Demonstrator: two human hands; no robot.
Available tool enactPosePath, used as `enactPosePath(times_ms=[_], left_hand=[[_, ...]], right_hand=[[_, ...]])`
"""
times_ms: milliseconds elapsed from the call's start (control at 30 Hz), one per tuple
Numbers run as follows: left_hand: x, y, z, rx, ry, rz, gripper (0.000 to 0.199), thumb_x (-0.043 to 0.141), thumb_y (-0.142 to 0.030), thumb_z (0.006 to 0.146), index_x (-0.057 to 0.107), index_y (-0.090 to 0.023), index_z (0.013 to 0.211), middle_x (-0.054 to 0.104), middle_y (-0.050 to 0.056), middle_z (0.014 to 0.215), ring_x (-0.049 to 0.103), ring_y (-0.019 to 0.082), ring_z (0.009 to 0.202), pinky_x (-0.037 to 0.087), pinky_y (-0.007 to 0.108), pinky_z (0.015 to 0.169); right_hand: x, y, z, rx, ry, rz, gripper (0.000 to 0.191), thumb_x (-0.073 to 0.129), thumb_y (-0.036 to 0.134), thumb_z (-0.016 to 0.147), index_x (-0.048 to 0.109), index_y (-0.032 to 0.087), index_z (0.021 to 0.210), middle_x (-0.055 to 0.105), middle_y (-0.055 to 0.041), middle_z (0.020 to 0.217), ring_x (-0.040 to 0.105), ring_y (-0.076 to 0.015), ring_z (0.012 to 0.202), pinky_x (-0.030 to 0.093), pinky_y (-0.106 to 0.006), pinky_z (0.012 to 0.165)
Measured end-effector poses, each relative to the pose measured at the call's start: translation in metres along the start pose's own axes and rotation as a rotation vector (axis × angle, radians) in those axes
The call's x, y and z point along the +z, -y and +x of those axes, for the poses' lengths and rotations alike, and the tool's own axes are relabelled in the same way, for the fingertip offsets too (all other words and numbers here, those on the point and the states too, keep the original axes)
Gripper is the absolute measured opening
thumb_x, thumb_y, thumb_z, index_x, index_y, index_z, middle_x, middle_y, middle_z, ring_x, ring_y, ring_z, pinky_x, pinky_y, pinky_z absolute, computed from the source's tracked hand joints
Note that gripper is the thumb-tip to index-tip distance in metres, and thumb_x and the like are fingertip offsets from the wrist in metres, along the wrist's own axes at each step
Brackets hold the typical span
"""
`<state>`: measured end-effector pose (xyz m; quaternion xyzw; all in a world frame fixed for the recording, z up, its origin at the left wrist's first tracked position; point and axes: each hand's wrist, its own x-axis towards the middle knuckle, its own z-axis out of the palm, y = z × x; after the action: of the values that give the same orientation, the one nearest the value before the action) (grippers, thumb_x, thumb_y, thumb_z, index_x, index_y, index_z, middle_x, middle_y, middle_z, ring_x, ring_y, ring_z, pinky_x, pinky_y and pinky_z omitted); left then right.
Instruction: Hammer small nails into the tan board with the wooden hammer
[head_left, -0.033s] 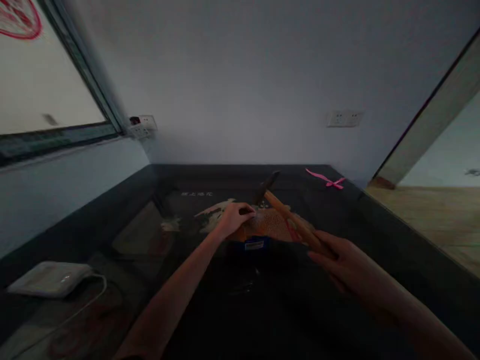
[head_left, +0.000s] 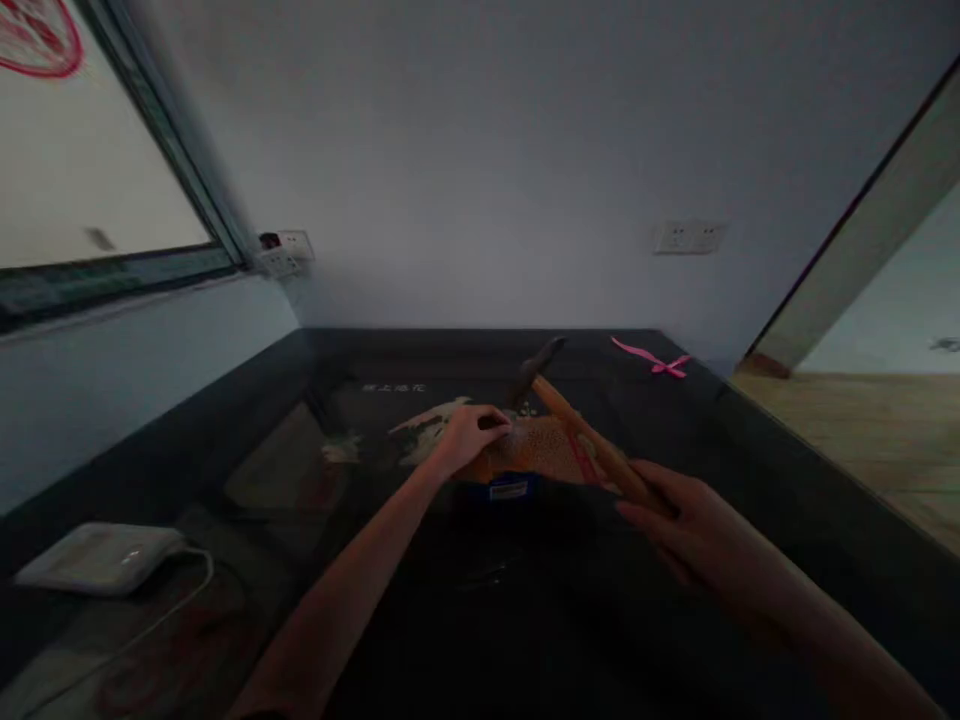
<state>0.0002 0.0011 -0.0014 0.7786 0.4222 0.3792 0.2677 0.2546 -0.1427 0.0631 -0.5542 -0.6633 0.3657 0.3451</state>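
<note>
My right hand is wrapped round the wooden handle of a hammer. Its dark head is raised beyond and to the right of my left fingertips. My left hand is closed in a pinch, thumb against finger, just over a brown, grainy-looking piece. Whatever sits in that pinch is too small and dim to make out. A blue item with a white label shows at the near edge of the brown piece.
The dark glossy table has printed patterns and reflections. A white device with a cable lies at the left. A pink ribbon bow rests at the back right. Behind stands a wall with sockets.
The hammer has shifted slightly, its head now a little farther to the right and higher. My left hand has stayed in place.
</note>
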Motion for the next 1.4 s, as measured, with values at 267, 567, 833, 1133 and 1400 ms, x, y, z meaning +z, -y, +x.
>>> enactPosePath(times_ms=[267,567,833,1133,1400], left_hand=[[-0.032,-0.035,-0.017,0.253,-0.249,0.14,0.027,0.064,-0.016,0.078,0.06,-0.017,0.105,0.065,0.007,0.104,0.06,0.017,0.096,0.048,0.033,0.086],[-0.01,-0.062,-0.107,0.441,0.325,0.362,0.015,0.05,-0.017,0.089,0.061,-0.019,0.099,0.068,0.003,0.09,0.062,0.014,0.082,0.046,0.026,0.075],[-0.007,-0.033,-0.119,-0.053,0.566,0.379,0.008,0.057,-0.026,0.085,0.06,-0.019,0.088,0.062,0.0,0.086,0.058,0.013,0.076,0.043,0.022,0.067],[0.011,-0.036,-0.12,-0.068,0.545,0.446,0.008,0.059,-0.024,0.083,0.061,-0.02,0.091,0.062,0.0,0.09,0.059,0.015,0.082,0.043,0.024,0.071],[0.04,-0.053,-0.1,0.072,0.656,0.786,0.009,0.052,-0.02,0.086,0.06,-0.015,0.087,0.064,0.008,0.093,0.061,0.021,0.088,0.046,0.033,0.078]], right_hand=[[0.029,-0.042,-0.003,0.109,-0.021,0.478,0.046,0.066,0.046,0.075,0.049,0.018,0.107,0.044,0.0112,0.042,0.035,-0.0043,0.025,0.026,-0.014,0.026],[0.023,-0.058,-0.004,0.095,-0.047,0.852,0.035,0.072,0.039,0.073,0.049,0.023,0.093,0.044,0.012,0.047,0.034,-0.0021,0.022,0.027,-0.011,0.022],[0.025,-0.057,-0.004,0.1,-0.009,0.838,0.032,0.07,0.037,0.076,0.049,0.022,0.094,0.046,0.0116,0.048,0.037,-0.0024,0.023,0.029,-0.01,0.022],[0.03,-0.057,-0.003,0.144,0.02,0.737,0.036,0.071,0.041,0.074,0.047,0.022,0.093,0.045,0.0123,0.041,0.037,-0.0038,0.022,0.027,-0.011,0.023],[0.03,-0.057,-0.003,0.152,0.01,0.742,0.036,0.069,0.04,0.076,0.047,0.021,0.097,0.046,0.0117,0.044,0.037,-0.0036,0.023,0.027,-0.012,0.024]])
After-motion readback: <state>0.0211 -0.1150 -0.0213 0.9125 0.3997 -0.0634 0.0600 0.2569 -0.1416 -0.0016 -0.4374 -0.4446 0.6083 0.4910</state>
